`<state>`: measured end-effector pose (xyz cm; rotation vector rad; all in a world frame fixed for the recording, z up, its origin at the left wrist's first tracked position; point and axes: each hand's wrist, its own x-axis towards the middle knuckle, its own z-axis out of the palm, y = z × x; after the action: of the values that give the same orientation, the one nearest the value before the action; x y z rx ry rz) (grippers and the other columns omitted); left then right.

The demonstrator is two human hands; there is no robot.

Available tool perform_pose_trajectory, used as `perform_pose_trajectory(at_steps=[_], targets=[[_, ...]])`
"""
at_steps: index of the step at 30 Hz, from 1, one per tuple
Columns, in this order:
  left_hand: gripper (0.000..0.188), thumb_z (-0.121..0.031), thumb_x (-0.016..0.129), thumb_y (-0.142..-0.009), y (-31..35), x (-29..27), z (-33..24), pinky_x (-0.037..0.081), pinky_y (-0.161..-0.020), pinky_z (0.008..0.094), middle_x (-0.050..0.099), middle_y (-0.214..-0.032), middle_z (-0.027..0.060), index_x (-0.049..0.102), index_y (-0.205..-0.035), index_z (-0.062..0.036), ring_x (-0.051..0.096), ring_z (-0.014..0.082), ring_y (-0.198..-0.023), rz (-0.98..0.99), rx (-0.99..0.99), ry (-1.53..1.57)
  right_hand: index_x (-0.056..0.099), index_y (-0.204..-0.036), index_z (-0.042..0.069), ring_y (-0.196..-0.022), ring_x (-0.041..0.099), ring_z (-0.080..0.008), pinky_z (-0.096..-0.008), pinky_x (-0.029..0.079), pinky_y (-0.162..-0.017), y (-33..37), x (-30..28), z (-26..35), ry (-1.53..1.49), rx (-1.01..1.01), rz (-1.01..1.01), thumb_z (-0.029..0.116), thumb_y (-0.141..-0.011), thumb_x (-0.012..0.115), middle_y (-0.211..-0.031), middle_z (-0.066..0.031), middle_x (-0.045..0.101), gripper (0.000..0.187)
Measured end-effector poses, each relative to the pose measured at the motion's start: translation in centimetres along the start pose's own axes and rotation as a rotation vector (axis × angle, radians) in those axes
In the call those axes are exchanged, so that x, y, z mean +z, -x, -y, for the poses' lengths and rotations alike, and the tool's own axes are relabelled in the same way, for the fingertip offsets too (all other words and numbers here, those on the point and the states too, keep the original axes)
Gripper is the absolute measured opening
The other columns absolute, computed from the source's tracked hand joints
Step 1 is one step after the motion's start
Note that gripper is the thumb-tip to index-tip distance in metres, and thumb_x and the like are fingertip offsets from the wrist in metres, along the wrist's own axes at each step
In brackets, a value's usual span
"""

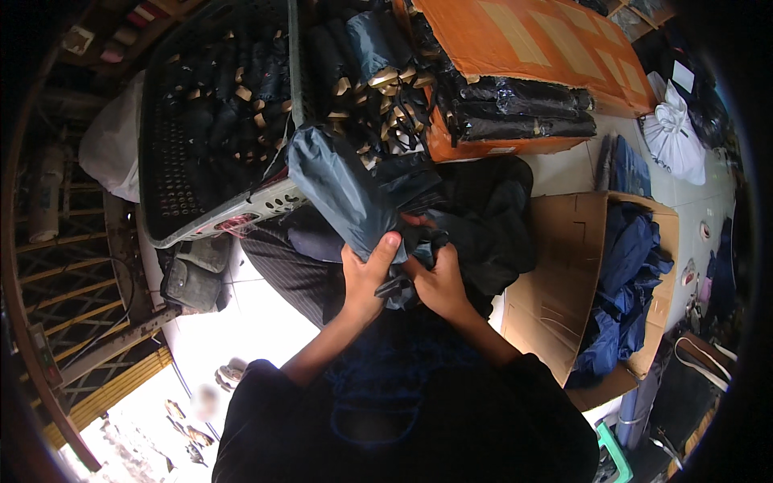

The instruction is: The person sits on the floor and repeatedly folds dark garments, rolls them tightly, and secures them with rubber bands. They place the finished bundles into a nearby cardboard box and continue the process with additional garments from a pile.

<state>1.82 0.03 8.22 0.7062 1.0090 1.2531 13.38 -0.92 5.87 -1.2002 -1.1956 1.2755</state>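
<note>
A rolled grey-blue bundle of slick cloth [338, 189], shaped like a folded umbrella in a sleeve, slants up and left above my lap. My left hand [367, 278] is closed round its lower end, thumb on top. Beside it, my right hand [441, 283] grips dark, crumpled cloth [425, 238] at that same end; its fingertips are partly hidden. Whether this cloth belongs to the bundle I cannot tell. Under both hands, more black cloth [491, 209] lies across my lap.
A dark plastic basket [173, 229] of similar rolled bundles with tan ends stands at the far left. An orange carton [523, 48] with wrapped black packs is behind. To the right, a brown cardboard box [555, 274] contains blue cloth [624, 266]. A white sack [675, 137] sits farther off.
</note>
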Motion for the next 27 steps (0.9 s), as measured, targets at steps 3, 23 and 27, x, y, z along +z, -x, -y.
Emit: perform_pose_trajectory(at_steps=[3, 23, 27], targets=[[0.032, -0.022, 0.065, -0.09, 0.0, 0.2, -0.2, 0.048, -0.087, 0.0321, 0.066, -0.103, 0.0128, 0.059, -0.107, 0.0046, 0.063, 0.0203, -0.098, 0.028, 0.016, 0.028, 0.057, -0.118, -0.003, -0.115, 0.054, -0.0241, -0.0349, 0.038, -0.1, 0.0, 0.4, 0.0, -0.033, 0.018, -0.036, 0.002, -0.08, 0.062, -0.114, -0.0155, 0.062, 0.038], [0.046, -0.025, 0.064, -0.088, -4.6, -0.4, -2.0, 0.047, -0.085, 0.0317, 0.064, -0.098, 0.013, 0.049, -0.121, 0.0035, 0.06, 0.0183, -0.092, 0.065, 0.069, 0.037, 0.037, -0.133, -0.002, -0.103, 0.058, -0.0183, -0.0287, 0.049, -0.084, -1.7, -0.7, 0.8, -0.222, 0.381, 0.165, 0.009, -0.078, 0.07, -0.112, -0.0113, 0.057, 0.065], [0.041, -0.022, 0.065, -0.087, -4.5, -0.6, -2.0, 0.046, -0.086, 0.0313, 0.064, -0.098, 0.0126, 0.052, -0.115, 0.0035, 0.06, 0.0183, -0.093, 0.074, 0.079, 0.008, 0.041, -0.131, -0.003, -0.105, 0.054, -0.0145, -0.0275, 0.044, -0.089, -1.6, -0.9, 1.4, -0.287, 0.333, 0.205, 0.02, -0.075, 0.076, -0.114, -0.0095, 0.056, 0.07]])
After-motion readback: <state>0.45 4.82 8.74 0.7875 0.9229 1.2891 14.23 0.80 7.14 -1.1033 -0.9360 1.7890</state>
